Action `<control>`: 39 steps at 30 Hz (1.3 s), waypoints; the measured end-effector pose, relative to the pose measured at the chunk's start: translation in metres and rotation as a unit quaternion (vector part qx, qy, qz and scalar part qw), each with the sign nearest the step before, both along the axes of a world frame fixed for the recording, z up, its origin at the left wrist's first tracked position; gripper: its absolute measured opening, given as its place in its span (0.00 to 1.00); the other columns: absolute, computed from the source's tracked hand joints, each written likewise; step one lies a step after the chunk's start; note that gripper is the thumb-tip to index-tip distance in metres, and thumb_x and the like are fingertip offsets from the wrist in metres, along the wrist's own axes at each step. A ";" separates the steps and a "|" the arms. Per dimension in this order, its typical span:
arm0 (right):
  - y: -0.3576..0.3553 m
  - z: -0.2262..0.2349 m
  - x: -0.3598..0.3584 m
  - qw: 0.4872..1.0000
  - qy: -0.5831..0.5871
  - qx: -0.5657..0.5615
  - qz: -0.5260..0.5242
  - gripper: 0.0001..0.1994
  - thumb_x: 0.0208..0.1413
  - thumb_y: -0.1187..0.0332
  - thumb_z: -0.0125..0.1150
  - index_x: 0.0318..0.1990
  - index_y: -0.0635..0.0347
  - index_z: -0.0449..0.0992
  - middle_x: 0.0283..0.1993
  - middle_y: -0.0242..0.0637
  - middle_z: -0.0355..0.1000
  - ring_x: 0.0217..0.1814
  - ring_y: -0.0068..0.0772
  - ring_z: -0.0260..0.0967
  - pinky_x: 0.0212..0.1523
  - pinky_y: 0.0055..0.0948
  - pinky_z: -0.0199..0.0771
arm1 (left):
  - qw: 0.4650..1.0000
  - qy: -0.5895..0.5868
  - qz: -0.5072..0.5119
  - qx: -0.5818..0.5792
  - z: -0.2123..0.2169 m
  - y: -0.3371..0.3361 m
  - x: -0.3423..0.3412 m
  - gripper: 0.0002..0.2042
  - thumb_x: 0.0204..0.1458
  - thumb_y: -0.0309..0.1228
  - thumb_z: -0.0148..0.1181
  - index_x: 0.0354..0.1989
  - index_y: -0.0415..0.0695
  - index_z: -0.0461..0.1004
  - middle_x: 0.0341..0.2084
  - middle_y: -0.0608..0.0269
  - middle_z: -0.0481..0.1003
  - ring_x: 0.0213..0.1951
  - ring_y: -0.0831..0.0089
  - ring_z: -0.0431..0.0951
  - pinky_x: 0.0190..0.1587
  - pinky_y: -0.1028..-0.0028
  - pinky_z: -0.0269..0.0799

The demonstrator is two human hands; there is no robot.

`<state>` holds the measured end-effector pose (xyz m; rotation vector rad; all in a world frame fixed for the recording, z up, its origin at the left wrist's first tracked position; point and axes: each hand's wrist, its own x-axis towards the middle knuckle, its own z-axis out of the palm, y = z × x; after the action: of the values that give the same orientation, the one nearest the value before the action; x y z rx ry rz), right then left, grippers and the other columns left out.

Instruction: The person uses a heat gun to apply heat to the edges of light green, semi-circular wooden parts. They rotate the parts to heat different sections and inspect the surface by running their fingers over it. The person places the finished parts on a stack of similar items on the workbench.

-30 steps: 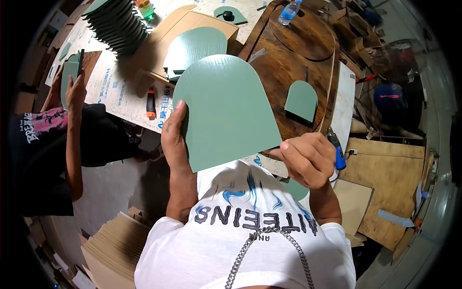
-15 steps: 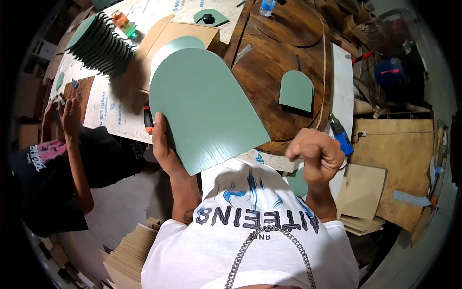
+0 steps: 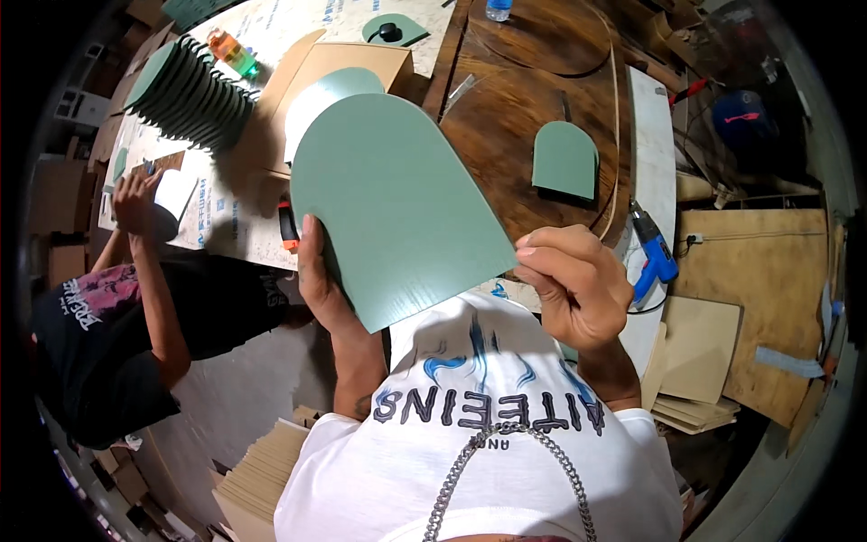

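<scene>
A large green arched panel (image 3: 397, 208), rounded at the far end and straight at the near edge, is held up in front of my chest. My left hand (image 3: 316, 275) grips its left edge, thumb on the upper face and the other fingers hidden beneath. At the near right corner, my right hand (image 3: 578, 280) is closed in a pinch, its fingertips at the corner. Anything thin between those fingertips is too small to make out. Behind the held panel, another arched green panel (image 3: 339, 81) shows partly, its surface glaring, by a cardboard box (image 3: 384, 59).
A stack of green arched panels (image 3: 185, 95) and an orange-and-green bottle (image 3: 232, 52) stand far left. A small green arched piece (image 3: 565, 158) lies on brown wooden boards (image 3: 506, 117). Right sits a blue heat gun (image 3: 652, 248). A co-worker's hands (image 3: 135, 203) work at left.
My right hand has moved left to the panel's near right corner, its fingers now there. The panel has shifted slightly right. At left, a pale sheet now shows beside the co-worker's hands.
</scene>
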<state>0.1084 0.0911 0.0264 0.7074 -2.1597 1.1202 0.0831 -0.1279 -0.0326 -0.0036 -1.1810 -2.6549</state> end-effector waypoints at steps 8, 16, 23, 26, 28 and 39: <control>0.001 -0.020 -0.005 0.990 -0.086 -0.103 -0.053 0.03 0.52 0.80 0.52 0.32 0.64 0.66 0.26 0.38 0.67 0.25 0.26 0.64 0.26 0.20 0.64 | 1.000 -0.013 -0.003 -0.004 -0.021 0.002 0.001 0.17 0.57 0.21 0.44 0.55 0.36 0.63 0.49 0.51 0.69 0.47 0.68 0.73 0.48 0.75 0.72; 0.008 -0.049 0.000 0.936 -0.197 -0.283 -0.076 0.13 0.62 0.70 0.43 0.24 0.64 0.61 0.20 0.34 0.58 0.23 0.26 0.58 0.27 0.22 0.62 | 0.959 -0.280 -0.028 0.043 -0.001 0.001 -0.010 0.18 0.55 0.42 0.51 0.40 0.37 0.72 0.33 0.59 0.73 0.33 0.75 0.74 0.36 0.79 0.70; 0.021 -0.077 0.007 0.884 -0.362 -0.266 -0.128 0.05 0.52 0.73 0.60 0.33 0.67 0.75 0.33 0.34 0.72 0.34 0.22 0.67 0.38 0.19 0.67 | 0.951 -0.285 -0.117 0.021 -0.007 0.004 -0.012 0.20 0.53 0.46 0.53 0.35 0.37 0.72 0.26 0.61 0.74 0.26 0.77 0.74 0.29 0.79 0.71; 0.017 -0.078 0.006 0.885 -0.364 -0.261 -0.123 0.04 0.51 0.74 0.60 0.30 0.66 0.74 0.31 0.34 0.72 0.33 0.21 0.66 0.37 0.20 0.68 | 0.940 -0.314 -0.133 -0.011 -0.017 0.003 -0.013 0.20 0.52 0.47 0.53 0.35 0.37 0.72 0.26 0.62 0.74 0.26 0.77 0.74 0.29 0.79 0.70; 0.015 -0.075 0.004 0.891 -0.361 -0.251 -0.110 0.04 0.51 0.75 0.60 0.28 0.65 0.73 0.29 0.34 0.71 0.33 0.20 0.66 0.36 0.20 0.68 | 0.938 -0.315 -0.145 -0.026 -0.023 0.001 -0.012 0.20 0.52 0.47 0.54 0.34 0.38 0.71 0.26 0.62 0.74 0.26 0.78 0.74 0.29 0.80 0.70; -0.013 -0.080 -0.024 0.743 -0.508 -0.435 0.024 0.19 0.62 0.54 0.44 0.42 0.65 0.71 0.31 0.27 0.70 0.23 0.15 0.58 0.27 0.15 0.58 | 0.949 -0.273 -0.157 -0.010 -0.020 -0.010 -0.020 0.19 0.52 0.46 0.54 0.35 0.39 0.72 0.28 0.62 0.74 0.27 0.78 0.74 0.32 0.79 0.70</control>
<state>0.0844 0.0782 -0.0540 -0.4227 -1.8821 2.6918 0.0635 -0.1378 -0.0527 0.6293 -1.4671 -3.0298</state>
